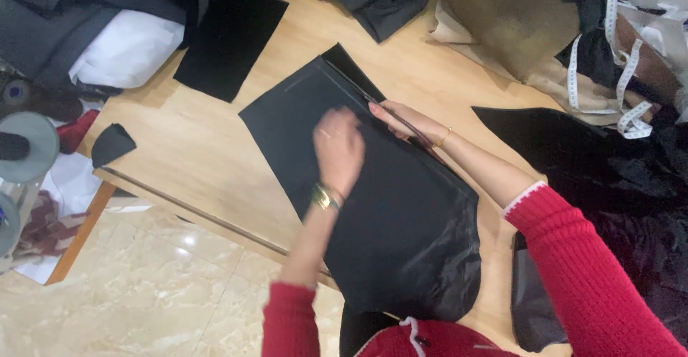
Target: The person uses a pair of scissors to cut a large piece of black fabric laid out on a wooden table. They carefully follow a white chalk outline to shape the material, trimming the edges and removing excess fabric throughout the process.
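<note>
Smoothing a large black fabric panel (387,206) flat on the wooden desk (193,149), judging by the pose. Left hand (338,149) lies palm-down on the cloth near its upper middle, fingers spread and blurred, gripping nothing. Right hand (405,119) sits at the panel's far edge, fingers pressed flat along a thin dark strip there; can't tell if it pinches it. Hands close together, not touching. Panel lies diagonal across the desk, its near end hanging off toward the person. Next move likely needs the edge kept straight and wrinkle-free. Around: smaller black cloth piece (229,41), small black scrap (111,144), white measuring tape (623,77), tan fabric (512,20), marble-tile floor (143,285).
</note>
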